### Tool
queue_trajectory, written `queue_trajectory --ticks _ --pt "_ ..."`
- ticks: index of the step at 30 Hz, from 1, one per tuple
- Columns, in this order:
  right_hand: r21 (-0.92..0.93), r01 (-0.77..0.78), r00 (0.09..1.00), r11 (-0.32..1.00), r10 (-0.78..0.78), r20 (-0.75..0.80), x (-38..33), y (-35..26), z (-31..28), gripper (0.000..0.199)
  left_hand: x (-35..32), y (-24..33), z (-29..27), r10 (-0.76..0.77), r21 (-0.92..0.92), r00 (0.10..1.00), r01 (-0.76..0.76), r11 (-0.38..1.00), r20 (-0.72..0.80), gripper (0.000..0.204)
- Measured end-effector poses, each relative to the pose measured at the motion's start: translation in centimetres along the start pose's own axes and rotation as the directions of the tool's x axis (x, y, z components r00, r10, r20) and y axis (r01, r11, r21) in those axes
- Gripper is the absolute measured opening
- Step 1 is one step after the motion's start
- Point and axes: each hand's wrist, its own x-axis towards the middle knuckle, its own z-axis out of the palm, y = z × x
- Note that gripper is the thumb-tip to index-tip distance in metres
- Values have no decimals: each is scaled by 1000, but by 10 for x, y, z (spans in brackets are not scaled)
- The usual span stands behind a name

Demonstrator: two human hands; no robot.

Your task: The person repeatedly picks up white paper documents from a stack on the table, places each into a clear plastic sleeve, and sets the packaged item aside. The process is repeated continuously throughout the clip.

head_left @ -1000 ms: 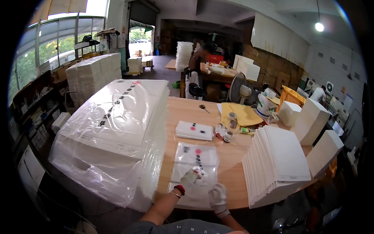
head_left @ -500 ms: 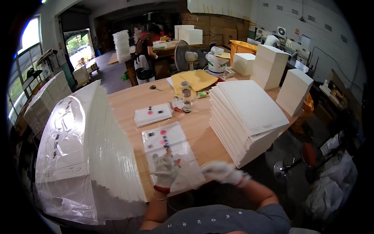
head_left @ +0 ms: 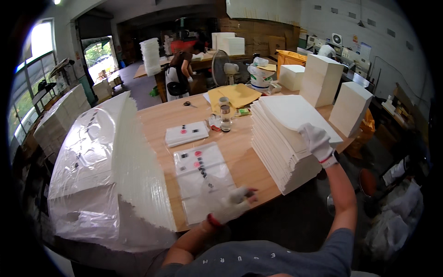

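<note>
A person's two gloved hands worked at a wooden table (head_left: 154,121). The right hand (head_left: 316,142), right of centre, had its fingers closed on the near edge of the top sheet (head_left: 282,110) of a tall white paper stack (head_left: 273,152), and that edge bowed upward. The stack's long axis ran from upper left to lower right, its near short edge facing the lower right of the frame. The left hand (head_left: 234,204), at lower centre and slightly blurred, was loosely open with nothing visibly held, beside the lower right part of a flat clear plastic bag (head_left: 203,173). The bag's long axis ran up and down the frame, its upper end leaning left; red and black printing marked its upper half. Above it lay a folded white plastic pack (head_left: 187,134), long side roughly crosswise, then scissors (head_left: 189,105). A clear jar (head_left: 225,121) stood upright near the centre; a large plastic-wrapped stack (head_left: 85,159) filled the left.
</note>
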Motion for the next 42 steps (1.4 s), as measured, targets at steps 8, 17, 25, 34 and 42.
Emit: queue_trajectory --ticks 8,17,25,34,42 --pt "611 343 811 714 -553 192 -52 -106 -65 23 29 3 17 -339 -796 915 368 481 218 27" --pt "924 -383 788 12 526 320 -147 -94 37 47 -20 20 30 115 -12 977 -119 993 -179 48" --pt "895 -334 815 294 568 117 -163 -176 80 50 -31 -75 41 359 824 932 -163 542 -52 76" --pt "420 -329 861 846 85 502 -178 -173 110 27 -3 -134 -104 179 699 846 276 660 -503 38" --pt "323 -604 700 728 292 651 -101 -185 188 64 16 -137 -18 528 763 796 -136 632 -296 27"
